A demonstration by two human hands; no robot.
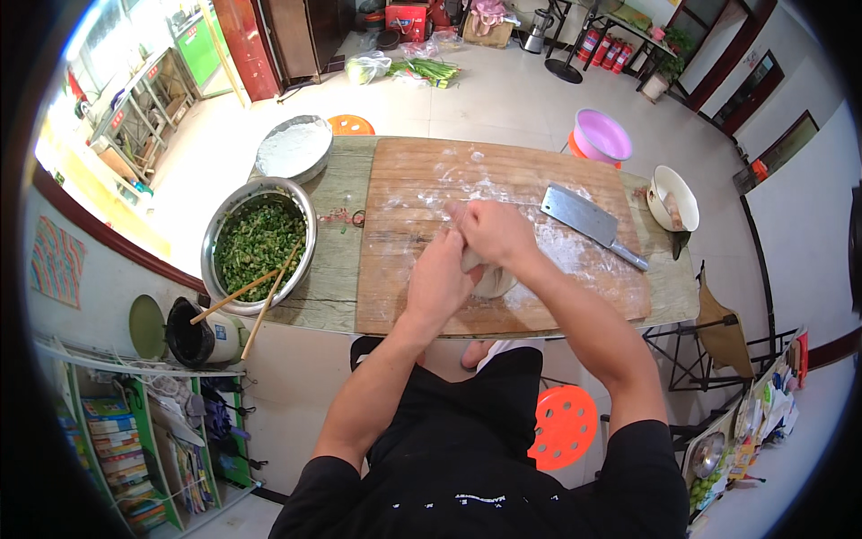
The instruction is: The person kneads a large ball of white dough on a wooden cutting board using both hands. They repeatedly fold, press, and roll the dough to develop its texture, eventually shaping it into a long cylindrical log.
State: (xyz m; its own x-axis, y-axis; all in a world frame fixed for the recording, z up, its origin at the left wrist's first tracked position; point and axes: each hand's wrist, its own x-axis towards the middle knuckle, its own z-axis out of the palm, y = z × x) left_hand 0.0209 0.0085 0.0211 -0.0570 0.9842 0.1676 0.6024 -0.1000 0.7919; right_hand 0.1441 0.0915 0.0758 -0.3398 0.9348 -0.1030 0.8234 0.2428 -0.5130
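Observation:
On the floured wooden board (397, 269), both hands work at a lump of pale dough (495, 284). My left hand (439, 275) grips its near left side. My right hand (497, 232) is bent over the top, its fingers folded in against the left hand. Much of the dough is hidden beneath the two hands. To their right lies a cleaver (580, 214) with its blade flat on the board and its handle pointing to the near right. Loose flour (569, 252) is scattered around the dough and farther up the board.
A steel bowl of chopped green filling (259, 246) stands left, with wooden chopsticks (269, 306) across its rim. Behind it is a bowl of flour (294, 148). At right, a white enamel bowl (663, 195) holds a rolling pin (672, 210). A pink basin (603, 135) stands beyond the table.

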